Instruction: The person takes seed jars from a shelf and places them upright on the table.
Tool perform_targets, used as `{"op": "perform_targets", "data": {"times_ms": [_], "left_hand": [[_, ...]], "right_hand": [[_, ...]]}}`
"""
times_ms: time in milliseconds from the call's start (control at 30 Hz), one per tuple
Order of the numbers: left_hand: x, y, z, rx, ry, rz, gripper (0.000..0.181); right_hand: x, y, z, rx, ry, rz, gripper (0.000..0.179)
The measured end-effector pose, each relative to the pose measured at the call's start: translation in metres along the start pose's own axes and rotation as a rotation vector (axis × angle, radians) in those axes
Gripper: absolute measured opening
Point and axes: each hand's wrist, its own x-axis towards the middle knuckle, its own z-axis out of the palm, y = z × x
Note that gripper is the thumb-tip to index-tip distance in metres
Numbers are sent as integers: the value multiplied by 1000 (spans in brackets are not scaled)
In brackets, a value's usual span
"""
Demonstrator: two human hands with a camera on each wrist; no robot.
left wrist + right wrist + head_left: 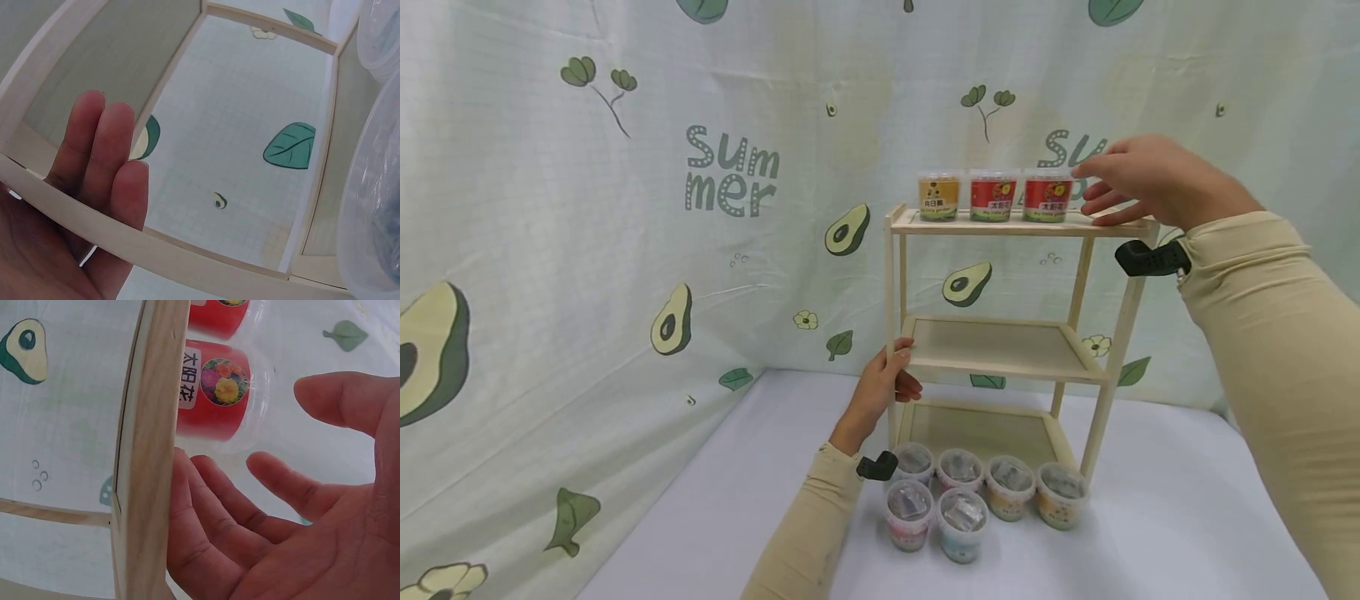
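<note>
Resting upright on the top tier of a pale wooden rack (992,343), at two o'clock from the centre of my head feed, is a glossy red cup (1047,197). I make out a pale label with dark Chinese characters, a round picture of yellow, pink and orange flowers, a green band round its foot and a clear plastic lid. A matching cup (992,197) stands just beside it, and toward one o'clock I have a yellow cup (938,197) with the same green base.

The person's right hand (1138,183), between two and three o'clock, is just beside the red cup; its fingers are apart, the thumb well away from the rest, and my right wrist feed shows a gap between thumb and lid. The left hand (876,387), at six o'clock, has its fingers curled round the rack's front post, level with the middle tier.

Down at five o'clock, I count six paler cups (964,525) at the rack's foot on the white surface (1172,508), two ahead of a row of four. Silvery packets show through their translucent lids; their lettering is too small for me to read.
</note>
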Motion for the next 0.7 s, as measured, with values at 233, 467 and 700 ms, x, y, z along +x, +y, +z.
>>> {"op": "perform_targets", "data": {"times_ms": [233,467,700], "left_hand": [[-1,0,1,-2,1,4,47],[0,2,0,-1,4,3,45],[-1,2,0,-8,-2,7,46]], "right_hand": [[6,-8,2,-62,-88,59,88],[9,-11,3,-95,-120,73,97],[17,-15,9,-138,-129,69,95]]}}
